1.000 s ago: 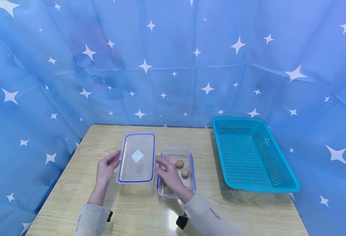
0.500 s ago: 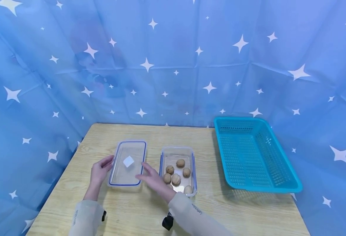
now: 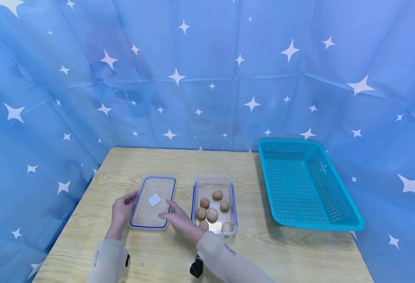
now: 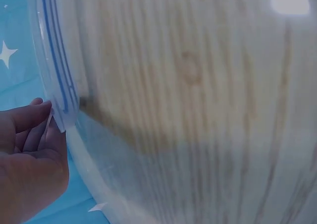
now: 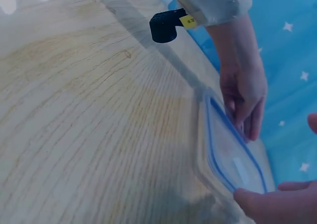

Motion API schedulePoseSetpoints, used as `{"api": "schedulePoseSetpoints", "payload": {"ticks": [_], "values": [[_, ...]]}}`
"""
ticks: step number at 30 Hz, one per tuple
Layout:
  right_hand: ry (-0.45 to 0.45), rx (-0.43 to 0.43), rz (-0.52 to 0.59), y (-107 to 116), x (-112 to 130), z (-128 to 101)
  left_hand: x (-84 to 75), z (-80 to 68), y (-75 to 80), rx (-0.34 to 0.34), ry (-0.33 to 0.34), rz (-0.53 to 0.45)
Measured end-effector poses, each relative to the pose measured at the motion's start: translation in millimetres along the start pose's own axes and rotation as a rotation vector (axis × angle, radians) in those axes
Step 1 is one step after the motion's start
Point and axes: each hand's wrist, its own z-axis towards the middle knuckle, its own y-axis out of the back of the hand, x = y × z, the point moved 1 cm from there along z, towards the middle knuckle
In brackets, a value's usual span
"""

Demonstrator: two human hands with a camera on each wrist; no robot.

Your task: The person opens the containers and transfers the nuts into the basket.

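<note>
Lying flat on a light wooden table (image 3: 151, 259), a clear plastic container lid (image 3: 153, 202) with a blue seal line and a small white label at its centre is being touched by both of a person's hands. The left hand (image 3: 122, 209) is resting against the lid's left edge, its fingers straight and close together with the tips meeting the rim, as the left wrist view is also showing; nothing is being gripped. The right hand (image 3: 177, 219) is reaching across to the lid's near right corner with fingers extended and relaxed, the fingertips (image 5: 257, 201) sitting at or on the lid's edge; whether they are pressing down is not possible to tell. Both forearms are wearing pale sleeves (image 3: 225, 263), with a small black device showing at each wrist.

Just to the right of the lid, and slightly apart from it, a clear rectangular container (image 3: 214, 180) with blue side clips is standing open on the table, holding six walnuts (image 3: 212, 214) clustered toward its near end. Well to the right, a turquoise perforated plastic basket (image 3: 335, 184) is sitting on the table's far right side. A blue backdrop (image 3: 207, 70) printed with white stars is hanging behind and around the table.
</note>
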Motion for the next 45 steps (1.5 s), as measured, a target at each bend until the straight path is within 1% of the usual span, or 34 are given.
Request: {"api": "schedulePoseSetpoints", "payload": {"ticks": [7,15,17,21,26,29,32,37,39,42,45], "values": [[-0.009,-0.018,0.017,-1.9,-3.9,0.6,-1.5,-1.5,-2.7,-0.005,-0.01,0.017],[0.01,-0.031,-0.003,4.2,1.6,-4.4,-13.0,-2.7,0.0,-0.038,-0.021,0.062],[0.024,-0.029,-0.016,6.6,5.1,-6.1,-18.5,-3.3,1.3,-0.054,-0.04,0.066],[0.082,-0.03,-0.037,14.3,14.9,-8.9,-31.2,-3.5,1.2,-0.052,-0.098,0.053],[0.141,-0.034,-0.049,29.6,28.0,-12.7,-52.2,-6.5,-3.5,-0.047,-0.164,-0.006],[0.172,-0.035,-0.035,40.9,35.2,-15.4,-64.4,-8.9,-7.8,-0.048,-0.205,-0.043],[0.19,-0.04,-0.032,54.0,40.2,-17.9,-74.3,-10.7,-14.4,-0.031,-0.227,-0.074],[0.221,-0.058,-0.044,76.9,42.5,-20.7,-88.3,-14.9,-30.3,0.031,-0.261,-0.148],[0.233,-0.061,-0.035,84.5,41.8,-21.7,-93.7,-19.0,-37.2,0.061,-0.265,-0.168],[0.253,-0.073,-0.031,94.5,39.9,-23.8,-100.8,-25.5,-48.0,0.089,-0.268,-0.201],[0.254,-0.097,-0.04,102.7,36.1,-25.1,-105.1,-31.8,-58.9,0.111,-0.27,-0.221]]}}
